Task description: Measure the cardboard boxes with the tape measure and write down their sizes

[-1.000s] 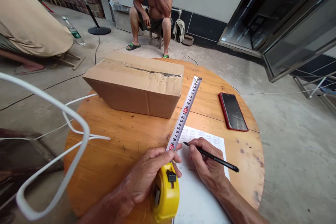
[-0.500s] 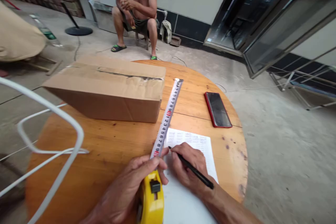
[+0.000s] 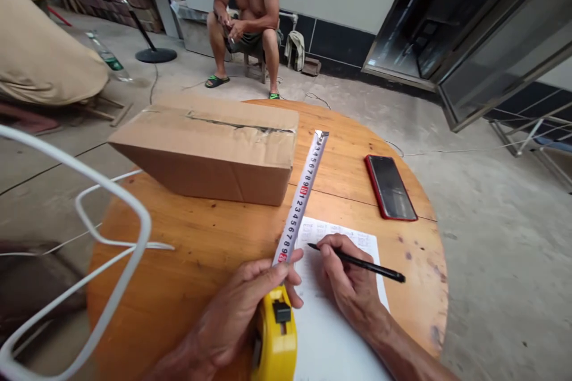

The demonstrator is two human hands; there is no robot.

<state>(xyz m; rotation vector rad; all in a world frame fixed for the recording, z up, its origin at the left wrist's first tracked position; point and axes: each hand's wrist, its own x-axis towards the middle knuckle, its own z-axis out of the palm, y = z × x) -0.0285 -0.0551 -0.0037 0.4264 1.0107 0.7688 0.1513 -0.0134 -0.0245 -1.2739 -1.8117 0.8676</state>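
Observation:
My left hand (image 3: 250, 297) is closed around a yellow tape measure (image 3: 279, 339), thumb and fingers pinching the blade where it leaves the case. The white blade (image 3: 299, 199) sticks out away from me, past the right end of a cardboard box (image 3: 227, 172). A black pen (image 3: 366, 262) is gripped in my right hand (image 3: 353, 274), its tip pointing left just over a sheet of paper (image 3: 330, 333). Rows of small writing show near the top of that sheet; the tape case and both hands cover parts of it.
A phone in a red case (image 3: 391, 187) lies at the right of the round wooden table (image 3: 179, 232). White bent tubing (image 3: 134, 214) reaches over the table's left side. Beyond the table a person (image 3: 245, 18) sits on a stool. A bottle (image 3: 109, 59) lies on the floor.
The view has swung left, so things appear further right. My right hand has shifted right, away from the left fingers, and the pen lies flatter. The tape measure is still held.

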